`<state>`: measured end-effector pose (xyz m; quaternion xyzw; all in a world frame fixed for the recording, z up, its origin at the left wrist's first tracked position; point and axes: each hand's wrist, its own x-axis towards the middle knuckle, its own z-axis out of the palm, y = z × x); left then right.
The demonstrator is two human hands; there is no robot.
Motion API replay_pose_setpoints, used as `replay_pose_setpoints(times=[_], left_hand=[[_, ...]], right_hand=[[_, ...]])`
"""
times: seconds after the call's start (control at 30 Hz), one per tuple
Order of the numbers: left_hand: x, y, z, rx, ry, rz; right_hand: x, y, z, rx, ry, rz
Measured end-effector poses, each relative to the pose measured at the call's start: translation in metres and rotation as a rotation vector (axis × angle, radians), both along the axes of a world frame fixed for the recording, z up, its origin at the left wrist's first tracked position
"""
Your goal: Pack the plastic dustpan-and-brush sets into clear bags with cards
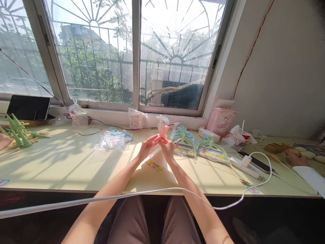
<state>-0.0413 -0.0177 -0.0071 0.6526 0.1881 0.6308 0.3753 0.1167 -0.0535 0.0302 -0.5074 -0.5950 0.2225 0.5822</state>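
Observation:
My left hand (150,143) and my right hand (167,146) are close together above the middle of the table, fingers closed. Between and below them is a pale plastic bag (155,165) with a yellow printed label; both hands seem to grip its upper end. A pinkish tip (164,130) sticks up over the fingers; whether it is a fingertip or part of an object, I cannot tell. Right of my hands lie bagged dustpan-and-brush sets (183,144) in green and blue, and another green set (212,150). A pile of clear bags (113,139) lies to the left.
A white cable (142,192) crosses in front of my forearms. At the right are a power strip (245,166), a phone (256,162), a pink box (221,120) and another person's hand (296,158). Left are green spiky pieces (20,132), a tablet (29,107) and another person's hand (3,140).

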Motion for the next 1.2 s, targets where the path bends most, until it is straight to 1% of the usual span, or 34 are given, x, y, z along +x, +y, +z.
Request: replay_pose_setpoints(times=[0.07,0.23,0.33,0.5,0.6,0.67,0.7,0.77,0.83,0.9,0.97,1.07,1.13,1.2], left_hand=[[-0.001,0.000,0.000,-0.021,-0.015,0.002],[-0.002,-0.005,0.002,0.015,-0.081,0.087],[-0.002,-0.007,0.005,0.030,-0.089,0.088],[-0.004,-0.003,0.010,0.012,-0.088,0.038],[-0.007,0.000,0.013,0.003,-0.078,0.051],[-0.010,0.003,0.015,0.017,-0.079,0.125],[-0.012,0.004,0.015,0.031,-0.083,0.191],[-0.015,0.004,0.014,0.075,-0.074,0.376],[-0.015,0.003,0.010,0.143,-0.016,0.557],[-0.012,0.001,0.005,0.233,0.059,0.667],[-0.010,-0.002,0.000,0.308,0.103,0.724],[-0.009,-0.003,-0.003,0.371,0.132,0.788],[-0.011,-0.002,-0.004,0.392,0.139,0.816],[-0.012,-0.001,-0.004,0.404,0.120,0.819]], right_hand=[[-0.003,0.002,0.002,0.009,-0.026,-0.010],[-0.005,0.010,0.010,0.078,-0.086,-0.022],[-0.003,0.012,0.014,0.099,-0.129,-0.023],[0.002,0.014,0.024,0.018,-0.176,-0.017],[0.003,0.015,0.032,-0.007,-0.218,0.013],[0.002,0.015,0.039,-0.005,-0.239,0.035],[0.001,0.015,0.043,-0.007,-0.242,0.042],[-0.002,0.014,0.050,-0.035,-0.245,0.065],[-0.008,0.011,0.055,-0.062,-0.262,0.122],[-0.017,0.008,0.057,-0.080,-0.282,0.200],[-0.025,0.005,0.054,-0.080,-0.245,0.269],[-0.035,0.005,0.045,-0.084,-0.117,0.352],[-0.036,0.007,0.040,-0.100,-0.072,0.381],[-0.035,0.010,0.038,-0.104,-0.088,0.387]])
